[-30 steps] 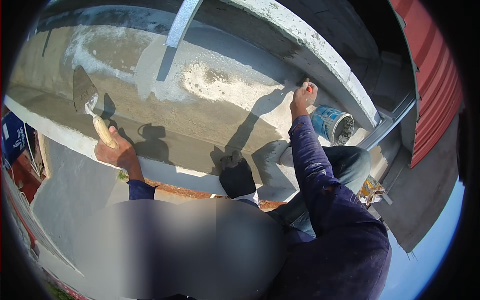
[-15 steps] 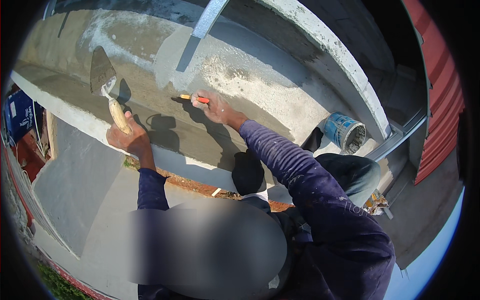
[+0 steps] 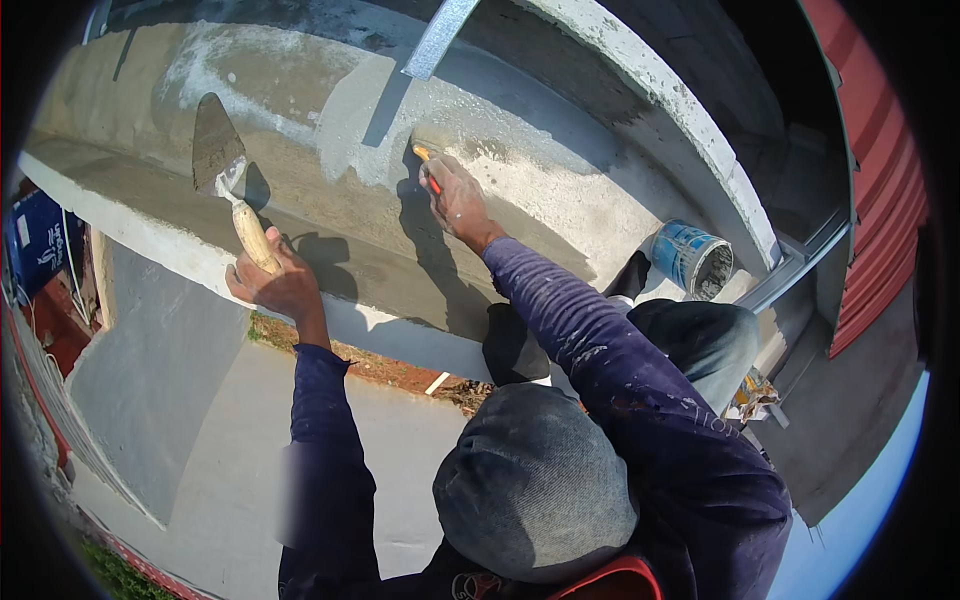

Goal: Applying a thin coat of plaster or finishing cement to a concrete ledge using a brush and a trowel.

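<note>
1. Brush (image 3: 422, 153), with a yellow-and-red handle, was in the right hand (image 3: 460, 205), out over the middle of a concrete surface (image 3: 340, 210); its bristle end was too blurred to tell whether it touched.
2. Work on that surface looked partly done, judging by its colours. Much of the near side was brown and damp-looking, and a smooth grey patch (image 3: 345, 130) lay to the left of the brush.
3. What seemed to be left was the pale, rough patch (image 3: 550, 215), which ran from near the brush toward the bucket (image 3: 678, 255). Whether the darker parts were finished or only wetted could not be told.
4. Grey material showed inside the bucket's mouth, so some supply appeared to remain; how much was unclear. The bucket stood well apart from both hands, to the right of the right hand.
5. The right hand was closed around the brush handle, the red part showing beside its fingers.
6. The left hand (image 3: 282, 283) was wrapped around the wooden handle of a trowel (image 3: 250, 232), lower and to the left of the brush. The trowel's blade pointed away from the person, and its shadow beside it suggested it was clear of the concrete.
</note>
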{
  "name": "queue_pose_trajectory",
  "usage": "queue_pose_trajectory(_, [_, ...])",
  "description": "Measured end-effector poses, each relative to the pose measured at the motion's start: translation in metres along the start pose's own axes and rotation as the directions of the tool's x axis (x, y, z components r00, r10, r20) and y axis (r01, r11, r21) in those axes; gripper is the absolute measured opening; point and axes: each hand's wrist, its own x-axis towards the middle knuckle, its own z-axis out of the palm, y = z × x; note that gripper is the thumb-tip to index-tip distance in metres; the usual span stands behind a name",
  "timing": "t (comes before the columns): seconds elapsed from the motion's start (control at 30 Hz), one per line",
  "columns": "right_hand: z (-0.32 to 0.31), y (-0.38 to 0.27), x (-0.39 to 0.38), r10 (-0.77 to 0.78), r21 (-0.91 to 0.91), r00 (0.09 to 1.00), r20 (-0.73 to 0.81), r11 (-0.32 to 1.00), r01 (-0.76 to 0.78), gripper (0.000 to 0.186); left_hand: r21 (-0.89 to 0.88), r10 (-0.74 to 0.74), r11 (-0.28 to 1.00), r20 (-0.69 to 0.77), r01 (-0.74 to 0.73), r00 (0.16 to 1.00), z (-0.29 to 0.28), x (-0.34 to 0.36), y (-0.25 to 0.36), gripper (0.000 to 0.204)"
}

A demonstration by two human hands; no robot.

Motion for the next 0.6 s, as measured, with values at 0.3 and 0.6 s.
queue_pose_trajectory(0.3, [-0.056, 0.079, -0.004, 0.676, 0.763, 0.724, -0.14, 0.54, -0.356, 0.01, -0.14, -0.065, 0.988, -0.008, 0.063, 0.998, 0.0, 0.006, 0.006, 0.044])
queue_pose_trajectory(0.6, [-0.145, 0.104, -0.085, 0.511, 0.183, 0.51, -0.692, 0.808, -0.561, 0.009, -0.06, -0.123, 0.991, -0.018, 0.122, 0.992, -0.006, 0.0, -0.004, 0.043])
